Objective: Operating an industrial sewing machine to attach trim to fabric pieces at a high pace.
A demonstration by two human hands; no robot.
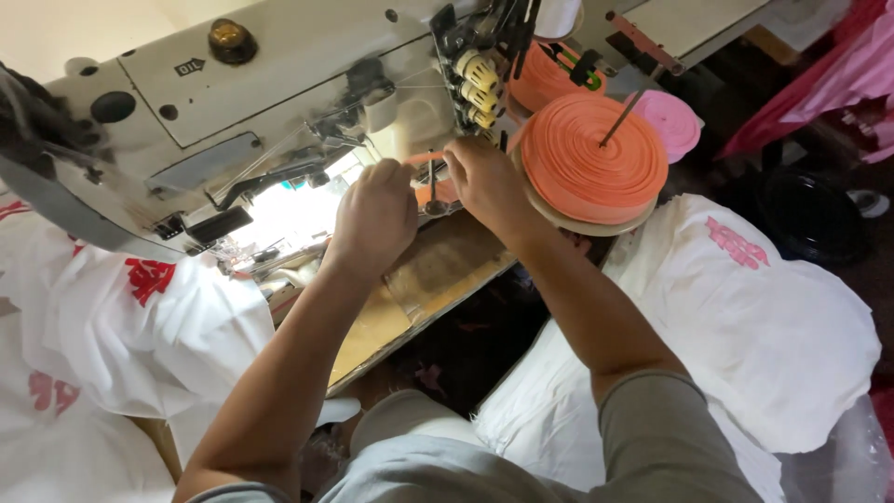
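My left hand [375, 216] and my right hand [482, 180] are close together beside the head of a cream industrial sewing machine [279, 93]. Both pinch a thin strip of orange tape [430, 159] that runs between them. The strip comes off a large flat roll of orange tape [589, 160] on a disc with a metal pin through its middle, just right of my right hand. The fingertips are partly hidden, so the exact grip is hard to see.
A pink tape roll [669, 121] and another orange roll [543, 79] sit behind the big roll. White bags with red print lie at the left [140, 317] and right [773, 326]. The worn wooden table edge [419, 289] is below my hands.
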